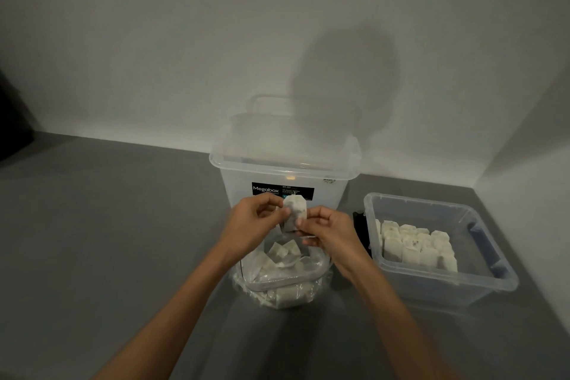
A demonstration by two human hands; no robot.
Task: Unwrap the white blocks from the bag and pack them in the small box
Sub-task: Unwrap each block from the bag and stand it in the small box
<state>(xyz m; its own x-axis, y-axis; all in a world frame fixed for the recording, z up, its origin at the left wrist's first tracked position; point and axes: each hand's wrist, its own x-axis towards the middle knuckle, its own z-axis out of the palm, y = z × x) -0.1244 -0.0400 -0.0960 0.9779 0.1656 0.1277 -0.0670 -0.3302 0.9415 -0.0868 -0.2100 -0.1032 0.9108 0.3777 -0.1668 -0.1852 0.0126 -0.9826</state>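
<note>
On the grey desk [108, 241], against the wall, stands 1 large clear tub [287, 176] with its lid on and a black label on its front. To its right sits 1 small box [505, 281], open, with packed blocks [416, 244] standing upright in tight rows at its left side. Roughly 12 tops show, though the exact count is hard to tell. In front of the tub, 1 clear bag [287, 271] lies open, with many wrapped blocks inside, too jumbled to count. Above the bag, 2 hands meet: the left hand [249, 219] and the right hand [327, 231] each pinch 1 white block [294, 214] held upright between them. This looks like the unwrapping step. The next move likely calls for peeling the wrapper free, then carrying the block right to the open space in the small box.
</note>
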